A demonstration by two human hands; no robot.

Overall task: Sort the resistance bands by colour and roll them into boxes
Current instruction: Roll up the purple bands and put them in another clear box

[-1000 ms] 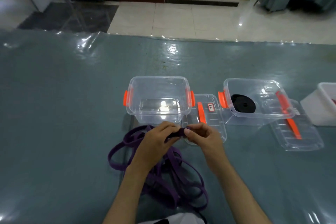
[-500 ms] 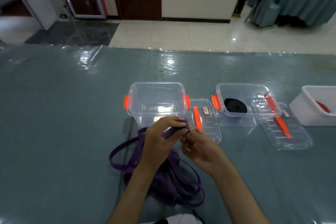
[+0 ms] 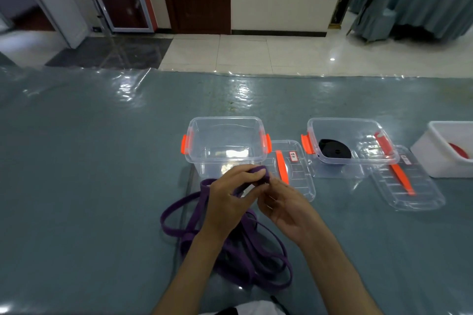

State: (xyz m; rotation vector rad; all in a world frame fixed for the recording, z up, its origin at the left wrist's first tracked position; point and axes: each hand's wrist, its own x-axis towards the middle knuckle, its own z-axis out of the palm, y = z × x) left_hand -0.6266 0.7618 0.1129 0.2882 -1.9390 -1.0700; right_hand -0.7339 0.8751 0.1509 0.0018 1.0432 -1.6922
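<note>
While the left hand (image 3: 227,202) and right hand (image 3: 284,206) meet at lower centre of the frame, both pinch the started end of the long purple rubber resistance band (image 3: 245,261), fingers curled round it. Its loose loops lie heaped on the grey-blue table (image 3: 89,174) below the wrists. Just above stands the clear plastic box with orange clips (image 3: 225,146); right of it, another clear box (image 3: 350,140) holds a rolled black band (image 3: 334,151).

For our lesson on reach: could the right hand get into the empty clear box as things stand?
Probably yes. The box stands open just beyond the right hand, lid off beside it. But that hand is busy rolling the purple band with the left hand.
</note>
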